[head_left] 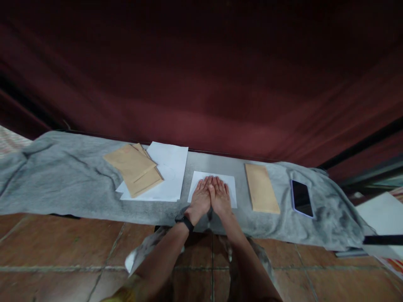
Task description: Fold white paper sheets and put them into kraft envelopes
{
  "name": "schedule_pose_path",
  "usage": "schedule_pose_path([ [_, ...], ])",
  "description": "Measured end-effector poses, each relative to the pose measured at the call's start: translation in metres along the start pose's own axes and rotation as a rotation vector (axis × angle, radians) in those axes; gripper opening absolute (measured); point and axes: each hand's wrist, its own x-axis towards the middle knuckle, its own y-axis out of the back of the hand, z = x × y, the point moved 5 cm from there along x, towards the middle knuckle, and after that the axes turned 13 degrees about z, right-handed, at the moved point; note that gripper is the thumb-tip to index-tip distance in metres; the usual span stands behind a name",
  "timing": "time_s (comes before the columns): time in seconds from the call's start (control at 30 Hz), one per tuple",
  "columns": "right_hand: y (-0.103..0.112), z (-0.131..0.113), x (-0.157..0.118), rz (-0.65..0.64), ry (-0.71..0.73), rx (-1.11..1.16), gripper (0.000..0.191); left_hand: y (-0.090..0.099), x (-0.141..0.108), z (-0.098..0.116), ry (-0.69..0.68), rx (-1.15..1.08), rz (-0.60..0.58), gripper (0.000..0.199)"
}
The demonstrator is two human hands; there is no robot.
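Note:
A white sheet of paper (232, 191), about half the size of the larger sheets, lies on the grey cloth in front of me. My left hand (202, 195) rests flat on it, fingers stretched out and a dark watch on the wrist. Beside it and touching it, my right hand (219, 195) also lies flat on the paper with its fingers extended. The hands cover the middle of the sheet, so any fold there is hidden. To the right sits a brown envelope or stack of envelopes (262, 188).
Larger white sheets (171, 172) lie to the left, with several brown envelopes (135, 167) partly on top. A phone (302, 198) in a purple case is at the right. Grey cloth (78, 176) covers the long surface, and a dark red curtain-like backdrop (201, 105) rises behind it.

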Motion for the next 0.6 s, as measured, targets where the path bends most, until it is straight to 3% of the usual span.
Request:
schedule_pose_path([
  [0.6,-0.007,0.01,0.014,0.05,-0.011,-0.11,0.056,0.002,0.013,-0.011,0.194,0.009,0.097,0.058],
])
